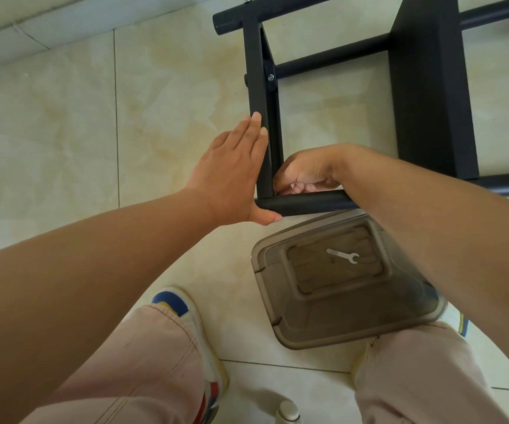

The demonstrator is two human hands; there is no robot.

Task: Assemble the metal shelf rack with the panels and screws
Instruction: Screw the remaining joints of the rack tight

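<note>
At the bottom of the frame, pale pink trouser legs (143,362) and a white sneaker (186,304) are resting on the glossy cream floor tiles (63,117). Just above, a smoky translucent plastic bin (348,283) is holding a small flat silver wrench (342,255). Mid-frame, the left hand (232,175) is pressing flat, fingers straight, against the matte black upright panel (262,123) of the rack, thumb under a round tube (305,204). The right hand (305,172) is curling its fingers at the corner joint; what it is pinching is hidden. Further up, a broad black shelf panel (430,93) is lying across the tubes.
</note>
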